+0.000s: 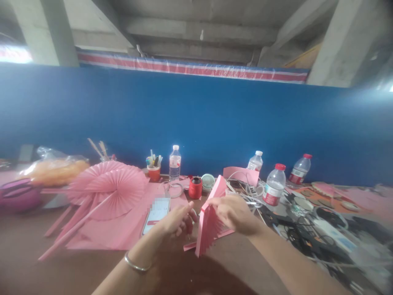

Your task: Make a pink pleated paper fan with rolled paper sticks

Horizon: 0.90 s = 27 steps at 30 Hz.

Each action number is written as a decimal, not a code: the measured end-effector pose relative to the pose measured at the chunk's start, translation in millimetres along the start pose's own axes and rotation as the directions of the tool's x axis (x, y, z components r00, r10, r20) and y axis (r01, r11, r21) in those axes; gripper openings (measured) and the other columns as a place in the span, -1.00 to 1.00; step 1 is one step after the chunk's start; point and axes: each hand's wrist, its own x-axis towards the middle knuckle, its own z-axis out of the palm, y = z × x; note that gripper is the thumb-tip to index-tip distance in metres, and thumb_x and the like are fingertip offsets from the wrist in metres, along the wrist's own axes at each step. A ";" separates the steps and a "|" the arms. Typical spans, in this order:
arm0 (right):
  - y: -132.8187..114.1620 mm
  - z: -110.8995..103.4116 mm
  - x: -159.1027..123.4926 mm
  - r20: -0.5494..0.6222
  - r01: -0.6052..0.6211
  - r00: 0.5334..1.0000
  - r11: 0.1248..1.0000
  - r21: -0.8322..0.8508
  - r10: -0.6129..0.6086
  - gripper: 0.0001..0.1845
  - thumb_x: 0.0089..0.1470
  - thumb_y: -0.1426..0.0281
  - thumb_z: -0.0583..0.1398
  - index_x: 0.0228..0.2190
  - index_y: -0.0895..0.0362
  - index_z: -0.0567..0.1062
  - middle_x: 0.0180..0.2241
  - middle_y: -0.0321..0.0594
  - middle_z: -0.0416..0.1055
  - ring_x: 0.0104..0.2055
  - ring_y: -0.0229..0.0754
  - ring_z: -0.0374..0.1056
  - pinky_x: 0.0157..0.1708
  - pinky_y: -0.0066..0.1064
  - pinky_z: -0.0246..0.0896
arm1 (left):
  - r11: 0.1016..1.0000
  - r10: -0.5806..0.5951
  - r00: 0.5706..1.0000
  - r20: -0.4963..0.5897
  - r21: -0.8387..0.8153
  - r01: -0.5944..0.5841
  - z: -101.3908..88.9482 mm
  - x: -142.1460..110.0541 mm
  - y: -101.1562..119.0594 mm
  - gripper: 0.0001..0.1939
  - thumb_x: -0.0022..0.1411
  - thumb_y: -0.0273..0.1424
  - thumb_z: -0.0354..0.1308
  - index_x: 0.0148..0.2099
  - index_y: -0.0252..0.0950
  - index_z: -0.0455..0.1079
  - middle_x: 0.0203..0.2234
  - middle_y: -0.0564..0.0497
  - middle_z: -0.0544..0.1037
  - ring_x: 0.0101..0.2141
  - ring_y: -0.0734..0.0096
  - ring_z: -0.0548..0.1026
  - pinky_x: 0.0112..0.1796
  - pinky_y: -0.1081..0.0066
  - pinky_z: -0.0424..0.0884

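Observation:
My right hand (231, 211) grips a pink pleated paper fan (208, 229) by its upper middle, where a red band crosses the folds. The pleats stand on edge and spread a little on the right side. Just left of the fan, my left hand (181, 220) has its fingers curled in; whatever they hold, if anything, is too small to make out. A silver bangle (136, 263) circles the left wrist. Behind the hands stands a spool of red thread (195, 188). A narrow pink strip (189, 246) lies at the fan's lower left.
Finished pink paper fans with sticks (116, 190) lie at left on pink paper (107, 237), beside a phone (156, 215). Water bottles (274, 186) stand at back right. Cables and a power strip (334, 235) clutter the right side. A red pen cup (154, 173) stands behind.

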 end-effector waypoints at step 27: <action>-32.3 1.9 -4.0 -0.370 -0.434 0.641 0.715 0.548 0.672 -0.71 -0.05 0.42 0.16 -0.28 0.07 0.15 -0.38 -0.29 0.32 -0.69 -0.44 -0.01 -0.69 -0.53 -0.03 | 0.608 0.119 0.850 -0.514 -0.639 -0.472 17.3 32.4 -21.4 -0.81 -0.05 -0.50 0.23 -0.31 -0.39 0.37 -0.48 0.00 0.47 -0.46 0.58 0.43 -0.36 0.57 0.36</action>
